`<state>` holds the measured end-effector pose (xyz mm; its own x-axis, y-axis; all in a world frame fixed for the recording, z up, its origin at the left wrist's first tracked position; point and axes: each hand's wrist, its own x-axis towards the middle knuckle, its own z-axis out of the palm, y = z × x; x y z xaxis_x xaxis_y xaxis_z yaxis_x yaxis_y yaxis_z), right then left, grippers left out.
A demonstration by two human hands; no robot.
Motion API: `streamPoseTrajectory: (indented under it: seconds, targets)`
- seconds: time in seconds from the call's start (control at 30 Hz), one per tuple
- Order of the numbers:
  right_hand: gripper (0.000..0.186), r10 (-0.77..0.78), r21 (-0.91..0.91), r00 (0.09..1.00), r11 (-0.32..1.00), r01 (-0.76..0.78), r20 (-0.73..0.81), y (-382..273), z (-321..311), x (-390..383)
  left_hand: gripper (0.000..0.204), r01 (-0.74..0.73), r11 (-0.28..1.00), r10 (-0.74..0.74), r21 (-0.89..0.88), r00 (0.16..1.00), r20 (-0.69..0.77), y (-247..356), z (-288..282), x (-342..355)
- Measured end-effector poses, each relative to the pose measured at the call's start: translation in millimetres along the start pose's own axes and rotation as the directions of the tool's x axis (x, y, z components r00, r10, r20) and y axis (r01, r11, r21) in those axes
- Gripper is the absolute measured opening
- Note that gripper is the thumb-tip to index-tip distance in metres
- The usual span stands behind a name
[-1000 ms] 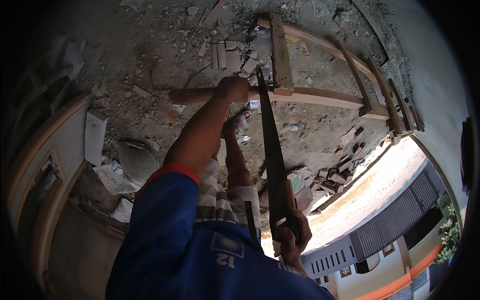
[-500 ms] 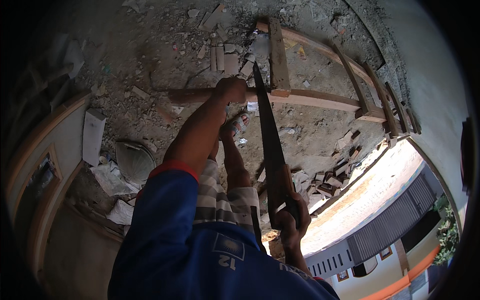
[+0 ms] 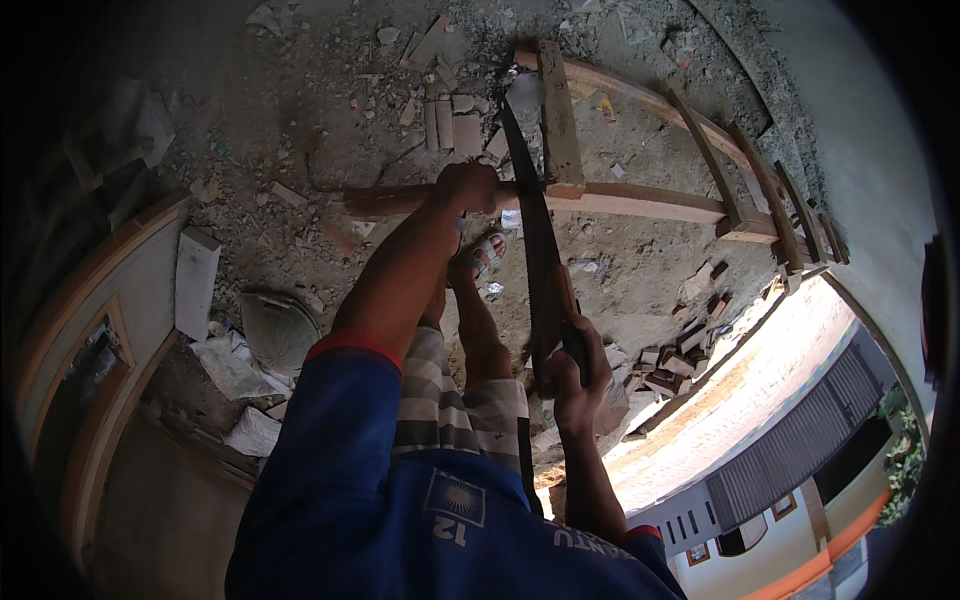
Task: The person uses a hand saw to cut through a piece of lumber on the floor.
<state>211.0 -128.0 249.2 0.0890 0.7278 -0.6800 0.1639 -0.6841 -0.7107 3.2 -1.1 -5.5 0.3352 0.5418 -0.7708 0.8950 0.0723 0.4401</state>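
A hand saw (image 3: 541,240) with a long dark blade lies across a wooden beam (image 3: 640,201), just left of a crosspiece (image 3: 560,120). My right hand (image 3: 580,378) is wrapped round the saw's handle, close to my body. The blade points away from me, its tip beyond the beam. To the left of the blade, my left hand (image 3: 468,188) is closed over the beam's near-left stretch. The beam's left end (image 3: 370,201) sticks out past that hand. Where the teeth meet the wood, any cut is too small to make out.
The beam belongs to a ladder-like wooden frame with more crosspieces (image 3: 705,155) at the right. Rubble and tile pieces (image 3: 465,133) litter the dirt floor. Broken bricks (image 3: 670,372) lie at right. A wooden-framed panel (image 3: 110,330) and a white block (image 3: 197,283) stand at left.
My right hand has pushed the saw forward, away from my body, and its tip reaches farther past the beam. My left hand stays on the beam.
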Motion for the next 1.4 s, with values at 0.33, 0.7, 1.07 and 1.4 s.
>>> streamPoseTrajectory:
  seconds: [0.33, 0.7, 1.07, 1.4]
  targets:
    - [0.047, -0.378, -0.032, 0.922, 0.926, 0.377, -0.087, 72.5, 15.4, 74.8, 0.038, 0.010, 1.000, -0.010, 0.023, 0.999, 0.035, 20.8, -14.0, 12.8]
    - [0.046, -0.027, -0.016, 1.000, 1.000, 0.026, -0.017, -11.0, 7.1, 19.0, 0.034, 0.017, 0.995, -0.010, 0.103, 0.997, -0.070, 5.0, -3.4, 2.1]
    - [0.044, -0.240, -0.127, 0.970, 0.964, 0.233, -0.037, 25.8, 13.0, 39.8, 0.035, 0.017, 0.999, -0.015, 0.040, 0.999, -0.046, 10.4, -5.8, -10.1]
    - [0.046, -0.117, -0.064, 0.992, 0.991, 0.114, -0.040, 20.8, -20.5, -57.4, 0.030, 0.057, 0.997, -0.058, 0.051, 0.998, 0.018, 9.9, -18.4, -14.0]
